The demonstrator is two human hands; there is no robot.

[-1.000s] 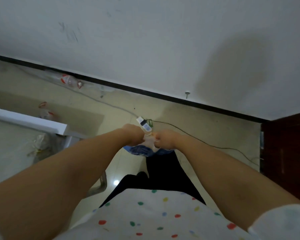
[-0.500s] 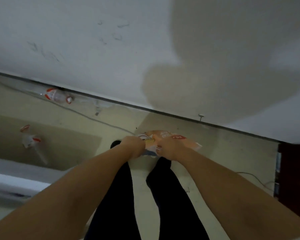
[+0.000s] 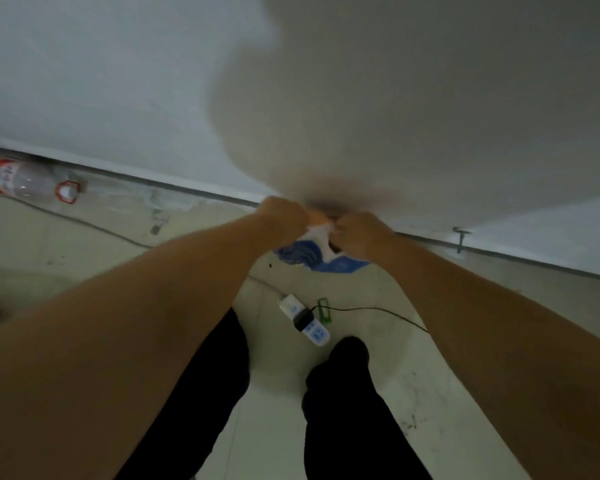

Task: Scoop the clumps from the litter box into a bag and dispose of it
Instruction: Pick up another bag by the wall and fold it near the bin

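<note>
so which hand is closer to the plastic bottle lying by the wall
Left. The left hand grips the bag on the side toward the plastic bottle, which lies far off to its left. The right hand grips the bag's other side, farther away.

Both hands, left [image 3: 284, 220] and right [image 3: 362, 235], grip bag [image 3: 321, 258] top above power strip [image 3: 305, 320].

White bag [image 3: 321, 252], blue print

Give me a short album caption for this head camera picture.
Both hands, left hand and right hand, grip the bag top above a power strip on the floor.
</note>
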